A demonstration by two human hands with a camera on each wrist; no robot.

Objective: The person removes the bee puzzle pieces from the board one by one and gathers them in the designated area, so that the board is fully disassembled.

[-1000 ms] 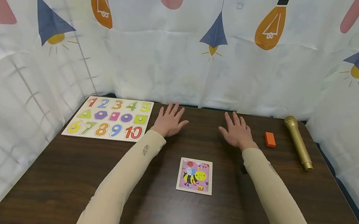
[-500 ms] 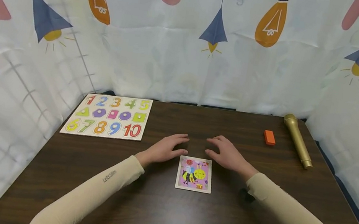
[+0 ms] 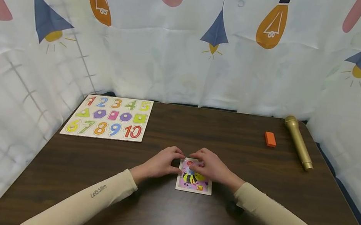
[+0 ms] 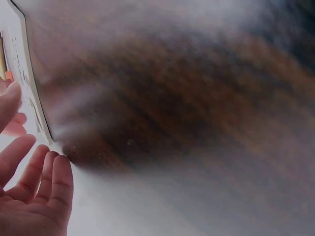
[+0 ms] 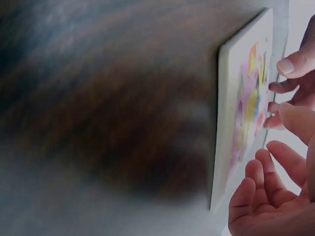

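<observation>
A small square bee puzzle (image 3: 193, 180) with a pale frame lies flat on the dark table, also seen in the right wrist view as a tilted board (image 5: 251, 98). At its left edge is the left hand (image 3: 161, 163), thumb and fingers apart by the frame's upper left part. Over the puzzle's upper part reaches the right hand (image 3: 213, 166), its thumb and fingers bent above the picture and covering some of it. Neither hand plainly grips anything. In the left wrist view, the left hand's fingers (image 4: 61, 182) are slightly curved near the pale frame (image 4: 32, 83).
A number and shape board (image 3: 117, 134) lies at the back left of the table (image 3: 164, 223). At the back right are an orange block (image 3: 270, 139) and a gold microphone-shaped object (image 3: 298, 142). A patterned white curtain (image 3: 173, 68) surrounds the back and sides.
Both hands have come back from the far part of the table and inward to the bee puzzle. The right hand now overlaps its upper part; the left is beside its left edge.
</observation>
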